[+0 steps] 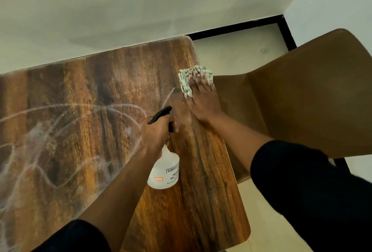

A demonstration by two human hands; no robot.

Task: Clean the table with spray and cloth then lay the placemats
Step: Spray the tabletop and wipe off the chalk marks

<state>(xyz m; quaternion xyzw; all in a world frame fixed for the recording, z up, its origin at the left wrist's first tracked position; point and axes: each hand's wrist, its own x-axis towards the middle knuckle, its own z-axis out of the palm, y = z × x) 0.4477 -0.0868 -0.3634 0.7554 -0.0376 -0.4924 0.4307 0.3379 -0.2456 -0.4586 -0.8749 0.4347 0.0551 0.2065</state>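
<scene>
A wood-grain table fills the lower left, streaked with whitish wet marks on its left half. My left hand grips the black trigger head of a clear spray bottle, held above the table with the nozzle pointing up-right; a thin jet of spray leaves the nozzle. My right hand lies flat with straight fingers on a white and green patterned cloth, pressing it on the table near the right edge. No placemats are in view.
A brown chair stands close against the table's right edge. A white wall runs behind the table, with a black skirting strip along the pale floor at the upper right.
</scene>
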